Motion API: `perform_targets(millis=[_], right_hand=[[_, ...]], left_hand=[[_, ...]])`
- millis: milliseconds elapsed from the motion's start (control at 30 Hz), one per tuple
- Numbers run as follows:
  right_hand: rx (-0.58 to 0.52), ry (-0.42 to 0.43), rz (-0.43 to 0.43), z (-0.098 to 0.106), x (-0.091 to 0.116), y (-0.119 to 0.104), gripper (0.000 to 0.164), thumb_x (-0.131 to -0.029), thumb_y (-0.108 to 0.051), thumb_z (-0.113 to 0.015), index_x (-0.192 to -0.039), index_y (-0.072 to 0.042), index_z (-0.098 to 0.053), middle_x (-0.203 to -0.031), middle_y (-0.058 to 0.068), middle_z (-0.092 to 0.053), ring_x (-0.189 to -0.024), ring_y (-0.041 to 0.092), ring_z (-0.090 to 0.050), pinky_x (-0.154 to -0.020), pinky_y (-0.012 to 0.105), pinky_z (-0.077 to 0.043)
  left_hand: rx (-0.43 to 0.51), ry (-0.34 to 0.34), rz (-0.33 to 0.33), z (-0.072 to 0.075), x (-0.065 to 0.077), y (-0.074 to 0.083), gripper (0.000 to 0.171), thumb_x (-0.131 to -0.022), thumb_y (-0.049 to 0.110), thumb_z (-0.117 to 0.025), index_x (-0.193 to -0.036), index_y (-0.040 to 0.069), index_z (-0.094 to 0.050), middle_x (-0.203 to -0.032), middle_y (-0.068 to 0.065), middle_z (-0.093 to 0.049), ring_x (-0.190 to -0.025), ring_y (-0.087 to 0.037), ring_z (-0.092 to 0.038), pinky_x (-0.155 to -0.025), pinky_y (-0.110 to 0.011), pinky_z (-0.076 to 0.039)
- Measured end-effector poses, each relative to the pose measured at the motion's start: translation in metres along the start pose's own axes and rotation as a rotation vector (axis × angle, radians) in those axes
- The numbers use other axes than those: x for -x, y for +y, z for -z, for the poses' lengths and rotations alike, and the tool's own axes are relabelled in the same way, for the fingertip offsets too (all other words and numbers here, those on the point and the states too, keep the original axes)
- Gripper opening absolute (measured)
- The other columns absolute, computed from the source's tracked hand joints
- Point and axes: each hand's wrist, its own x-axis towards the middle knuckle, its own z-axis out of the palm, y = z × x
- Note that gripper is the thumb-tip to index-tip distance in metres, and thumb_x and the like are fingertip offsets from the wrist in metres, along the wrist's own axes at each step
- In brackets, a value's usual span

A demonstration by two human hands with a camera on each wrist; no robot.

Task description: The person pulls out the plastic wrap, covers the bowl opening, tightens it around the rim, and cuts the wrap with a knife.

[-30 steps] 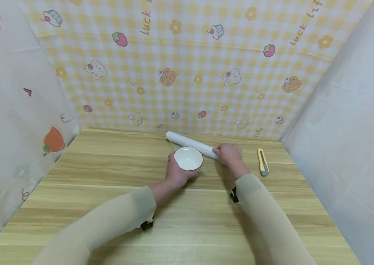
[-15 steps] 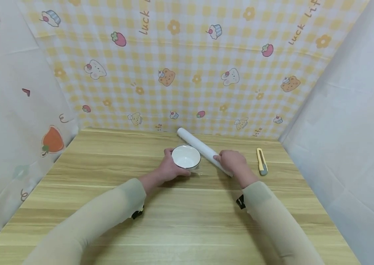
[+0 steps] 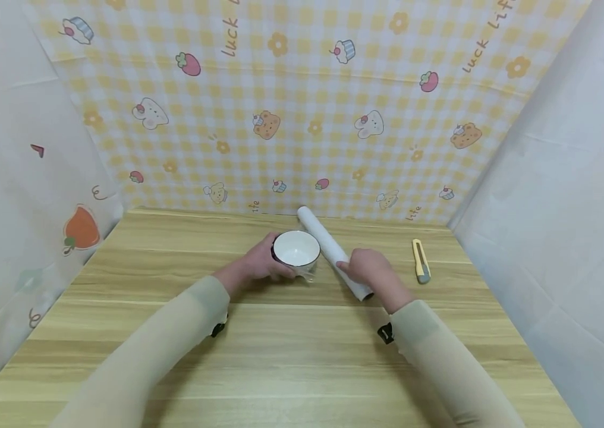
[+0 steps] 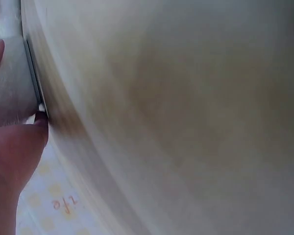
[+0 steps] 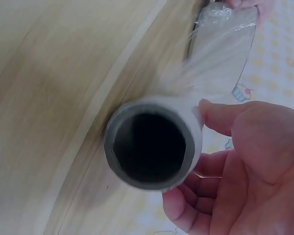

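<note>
A white bowl (image 3: pixel 296 248) with a dark rim stands near the middle of the table in the head view. My left hand (image 3: pixel 261 260) grips it from the left side. Clear film (image 3: pixel 308 274) clings to the bowl's near side, and in the right wrist view this film (image 5: pixel 181 81) stretches from the bowl (image 5: pixel 225 46) to a roll of cling film (image 5: pixel 153 142). My right hand (image 3: pixel 373 270) holds that white roll (image 3: pixel 329 244) near its front end, thumb on top and fingers curled beneath. The left wrist view shows only part of the left hand (image 4: pixel 14 152) at the bowl.
A yellow and grey utility knife (image 3: pixel 421 261) lies to the right of the right hand. The wooden table (image 3: pixel 302 362) ends at a checked cloth (image 3: pixel 312 119) behind, with pale cloths at both sides. The roll's far end lies close to the back cloth.
The roll has swung round, its far end moving right and its near end toward me. The left hand has shifted the bowl slightly left and back. Both hands kept their hold.
</note>
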Motion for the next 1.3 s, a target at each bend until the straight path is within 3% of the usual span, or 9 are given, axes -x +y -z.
perform_targets(millis=[133, 333, 433, 767, 867, 1000, 1133, 1233, 1300], right_hand=[[-0.022, -0.007, 0.011, 0.0, 0.003, -0.004, 0.057, -0.111, -0.053, -0.057, -0.105, 0.001, -0.071, -0.087, 0.012, -0.071, -0.075, 0.024, -0.067, -0.074, 0.042, -0.061], [-0.162, -0.098, -0.034, 0.0, 0.005, -0.011, 0.053, -0.111, -0.05, -0.06, -0.102, 0.002, -0.069, -0.08, 0.011, -0.071, -0.064, 0.021, -0.07, -0.052, 0.028, -0.052], [-0.243, -0.129, -0.045, -0.002, 0.004, -0.014, 0.051, -0.11, -0.047, -0.062, -0.103, 0.003, -0.068, -0.079, 0.012, -0.072, -0.062, 0.021, -0.072, -0.048, 0.025, -0.052], [-0.349, -0.146, -0.062, -0.007, 0.0, -0.012, 0.049, -0.109, -0.044, -0.063, -0.109, 0.005, -0.066, -0.079, 0.013, -0.072, -0.054, 0.017, -0.065, -0.05, 0.028, -0.057], [-0.359, -0.153, -0.056, -0.005, 0.0, -0.01, 0.05, -0.109, -0.045, -0.064, -0.107, 0.005, -0.066, -0.079, 0.013, -0.072, -0.055, 0.017, -0.066, -0.052, 0.029, -0.059], [-0.341, -0.147, -0.067, -0.001, -0.001, -0.009, 0.056, -0.11, -0.053, -0.061, -0.095, 0.0, -0.066, -0.076, 0.014, -0.073, -0.055, 0.019, -0.068, -0.05, 0.029, -0.057], [-0.304, -0.095, -0.077, 0.001, -0.008, -0.009, 0.065, -0.113, -0.059, -0.051, -0.084, -0.003, -0.067, -0.073, 0.016, -0.075, -0.054, 0.02, -0.068, -0.046, 0.026, -0.049], [-0.307, -0.07, -0.069, 0.0, -0.014, -0.011, 0.061, -0.114, -0.055, -0.052, -0.088, -0.001, -0.067, -0.076, 0.014, -0.073, -0.054, 0.019, -0.067, -0.045, 0.025, -0.048], [-0.319, -0.068, -0.071, -0.003, -0.017, -0.012, 0.057, -0.113, -0.052, -0.055, -0.093, 0.001, -0.067, -0.079, 0.013, -0.071, -0.055, 0.019, -0.066, -0.046, 0.024, -0.049]], left_hand=[[-0.019, -0.049, -0.008, 0.009, -0.003, 0.003, 0.11, -0.074, 0.004, -0.1, -0.165, 0.001, -0.037, -0.162, -0.025, -0.051, -0.151, -0.044, -0.048, -0.135, -0.056, -0.026], [0.04, -0.091, 0.017, 0.017, -0.01, 0.0, 0.109, -0.079, -0.001, -0.095, -0.163, 0.0, -0.025, -0.167, -0.029, -0.043, -0.157, -0.045, -0.042, -0.137, -0.054, -0.024], [0.07, -0.106, 0.011, 0.019, -0.013, -0.001, 0.108, -0.081, -0.006, -0.091, -0.163, -0.001, -0.022, -0.169, -0.031, -0.041, -0.158, -0.045, -0.042, -0.137, -0.053, -0.026], [0.057, -0.123, -0.01, 0.02, -0.017, 0.001, 0.103, -0.084, -0.01, -0.086, -0.167, -0.002, -0.025, -0.17, -0.029, -0.039, -0.161, -0.043, -0.037, -0.137, -0.053, -0.025], [0.044, -0.129, 0.0, 0.018, -0.015, 0.001, 0.109, -0.084, -0.005, -0.089, -0.168, 0.0, -0.02, -0.171, -0.028, -0.036, -0.161, -0.043, -0.035, -0.138, -0.054, -0.02], [-0.01, -0.11, 0.045, 0.009, -0.013, 0.003, 0.133, -0.079, 0.015, -0.1, -0.171, 0.003, -0.004, -0.17, -0.029, -0.034, -0.16, -0.044, -0.034, -0.139, -0.055, -0.014], [-0.044, -0.044, 0.081, -0.001, -0.012, 0.003, 0.155, -0.072, 0.028, -0.106, -0.172, 0.004, 0.009, -0.176, -0.029, -0.025, -0.162, -0.046, -0.033, -0.139, -0.056, -0.014], [-0.051, 0.009, 0.078, -0.005, -0.012, 0.004, 0.153, -0.072, 0.026, -0.106, -0.173, 0.004, 0.007, -0.177, -0.028, -0.025, -0.161, -0.046, -0.035, -0.139, -0.056, -0.017], [-0.064, 0.032, 0.065, -0.005, -0.012, 0.006, 0.147, -0.072, 0.024, -0.105, -0.173, 0.003, -0.001, -0.174, -0.027, -0.032, -0.159, -0.045, -0.039, -0.138, -0.056, -0.021]])
